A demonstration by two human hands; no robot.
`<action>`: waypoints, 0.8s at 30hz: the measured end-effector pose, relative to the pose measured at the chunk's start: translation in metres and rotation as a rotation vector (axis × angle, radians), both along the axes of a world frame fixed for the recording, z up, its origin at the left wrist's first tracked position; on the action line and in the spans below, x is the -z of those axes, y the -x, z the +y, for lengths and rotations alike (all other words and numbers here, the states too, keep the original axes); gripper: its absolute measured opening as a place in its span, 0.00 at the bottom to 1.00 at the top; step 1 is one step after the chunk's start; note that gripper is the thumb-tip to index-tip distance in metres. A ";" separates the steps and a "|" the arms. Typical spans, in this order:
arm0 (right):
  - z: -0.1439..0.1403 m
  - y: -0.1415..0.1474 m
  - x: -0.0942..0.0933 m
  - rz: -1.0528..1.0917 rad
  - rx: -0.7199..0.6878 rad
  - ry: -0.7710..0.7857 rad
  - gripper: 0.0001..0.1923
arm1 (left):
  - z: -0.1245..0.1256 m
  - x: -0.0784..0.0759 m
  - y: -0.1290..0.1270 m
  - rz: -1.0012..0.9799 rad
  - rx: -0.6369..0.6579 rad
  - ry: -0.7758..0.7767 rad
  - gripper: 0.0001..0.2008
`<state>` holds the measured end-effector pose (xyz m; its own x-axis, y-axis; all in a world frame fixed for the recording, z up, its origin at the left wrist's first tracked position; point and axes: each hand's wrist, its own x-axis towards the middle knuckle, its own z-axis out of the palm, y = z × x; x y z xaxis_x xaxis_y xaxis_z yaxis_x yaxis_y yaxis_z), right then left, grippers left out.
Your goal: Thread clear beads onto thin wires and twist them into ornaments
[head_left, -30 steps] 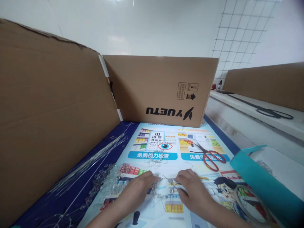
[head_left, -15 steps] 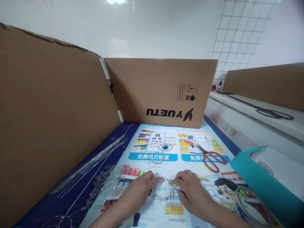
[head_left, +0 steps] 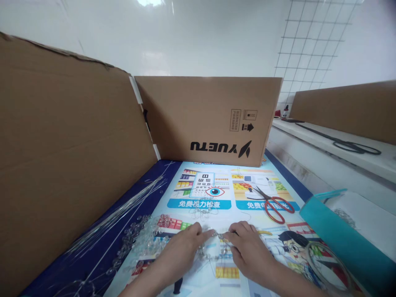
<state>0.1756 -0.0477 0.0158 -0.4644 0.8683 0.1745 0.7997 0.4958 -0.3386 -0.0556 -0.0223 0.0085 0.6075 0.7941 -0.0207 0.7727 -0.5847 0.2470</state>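
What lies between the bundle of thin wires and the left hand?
A spread of loose clear beads lies between the thin wires and the left hand, as the head view shows.

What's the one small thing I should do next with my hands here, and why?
I'd perhaps steady the beaded loop with your left hand and gently draw your right hand outward, because both hands' fingertips are close together at its far edge and thin strands stick out loosely near it.
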 end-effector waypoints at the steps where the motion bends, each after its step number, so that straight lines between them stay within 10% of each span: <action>1: 0.000 0.000 0.000 -0.004 0.002 -0.002 0.16 | 0.000 0.001 0.000 0.004 -0.001 -0.007 0.27; 24: -0.005 -0.002 0.000 0.024 -0.012 -0.027 0.15 | -0.004 0.007 0.002 -0.071 -0.058 -0.037 0.26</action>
